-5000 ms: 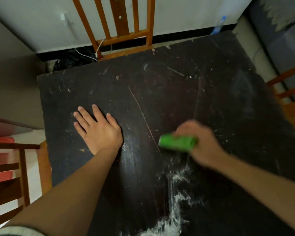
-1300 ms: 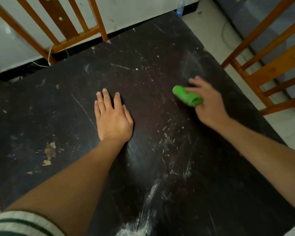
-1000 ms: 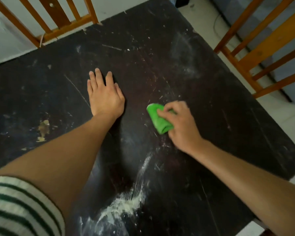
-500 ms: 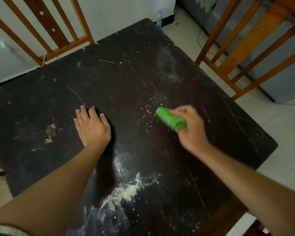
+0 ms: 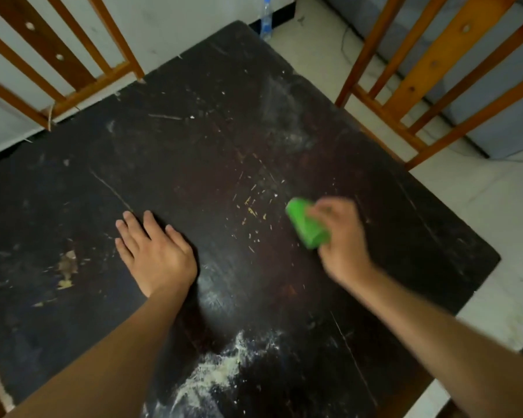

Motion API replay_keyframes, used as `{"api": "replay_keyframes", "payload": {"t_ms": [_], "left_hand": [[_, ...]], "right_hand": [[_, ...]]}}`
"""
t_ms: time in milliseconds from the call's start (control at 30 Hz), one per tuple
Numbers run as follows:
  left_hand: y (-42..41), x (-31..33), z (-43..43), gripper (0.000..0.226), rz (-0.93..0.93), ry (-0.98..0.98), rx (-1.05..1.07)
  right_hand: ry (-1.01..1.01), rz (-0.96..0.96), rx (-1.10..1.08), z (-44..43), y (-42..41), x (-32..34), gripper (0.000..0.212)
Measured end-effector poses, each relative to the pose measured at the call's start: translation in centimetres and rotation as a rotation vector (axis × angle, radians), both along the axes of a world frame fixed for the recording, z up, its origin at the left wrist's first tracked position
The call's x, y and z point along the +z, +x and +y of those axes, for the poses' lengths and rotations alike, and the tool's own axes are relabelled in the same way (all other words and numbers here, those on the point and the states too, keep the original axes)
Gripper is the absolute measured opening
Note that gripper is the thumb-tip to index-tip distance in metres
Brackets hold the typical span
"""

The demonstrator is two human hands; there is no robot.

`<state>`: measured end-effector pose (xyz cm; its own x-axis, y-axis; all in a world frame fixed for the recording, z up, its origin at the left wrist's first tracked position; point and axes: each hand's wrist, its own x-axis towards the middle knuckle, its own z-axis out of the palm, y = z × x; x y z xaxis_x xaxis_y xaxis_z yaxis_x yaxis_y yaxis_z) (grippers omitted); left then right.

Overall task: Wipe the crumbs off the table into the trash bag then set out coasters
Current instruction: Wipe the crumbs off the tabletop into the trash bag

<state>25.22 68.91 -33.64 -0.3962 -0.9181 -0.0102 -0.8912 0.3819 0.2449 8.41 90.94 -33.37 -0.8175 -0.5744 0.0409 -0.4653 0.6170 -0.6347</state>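
Crumbs (image 5: 212,375) lie in one pale, powdery pile close to the near edge of the dark, scratched table (image 5: 194,131). Two hands beyond it: left hand (image 5: 156,251) flat, fingers straight, palm on the table; right hand (image 5: 341,239), blurred, curled round one green cloth (image 5: 305,226). Loose flecks (image 5: 254,212) just left of the cloth. Right table edge near the right hand, bare top beyond. Two chairs: chair (image 5: 58,55) far left, second chair (image 5: 432,64) far right. One bottle (image 5: 266,16) past the far corner.

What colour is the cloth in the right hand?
Bright green cloth, plain with no pattern, seen in the head view.
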Motion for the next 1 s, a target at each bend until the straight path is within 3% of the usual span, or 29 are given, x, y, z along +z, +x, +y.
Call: {"api": "replay_keyframes", "payload": {"t_ms": [100, 200, 300, 433, 567, 800, 1000], "left_hand": [[0.0, 0.0, 0.1, 0.051, -0.008, 0.004, 0.009], [-0.1, 0.1, 0.0, 0.050, -0.013, -0.002, 0.007], [-0.1, 0.0, 0.0, 0.051, -0.021, -0.002, 0.015], [-0.1, -0.1, 0.0, 0.051, -0.023, -0.011, 0.019], [-0.3, 0.0, 0.0, 0.058, -0.025, -0.014, 0.010], [-0.1, 0.0, -0.1, 0.052, -0.030, 0.000, 0.002], [0.0, 0.3, 0.1, 0.053, -0.012, 0.015, -0.015]], "right_hand": [[-0.042, 0.065, 0.369, 2.8, 9.3, 0.3, 0.040], [-0.116, -0.029, 0.487, 3.1, 10.1, 1.2, 0.041], [-0.178, 0.056, 0.222, -0.3, 2.0, 1.5, 0.048], [0.020, 0.198, -0.153, -6.0, -13.1, 2.3, 0.038], [0.123, 0.172, -0.286, -9.8, -18.1, 1.9, 0.035], [0.125, 0.238, 0.099, -5.9, -7.3, 0.6, 0.052], [0.053, 0.100, 0.202, 1.7, 8.9, 0.8, 0.066]]}}
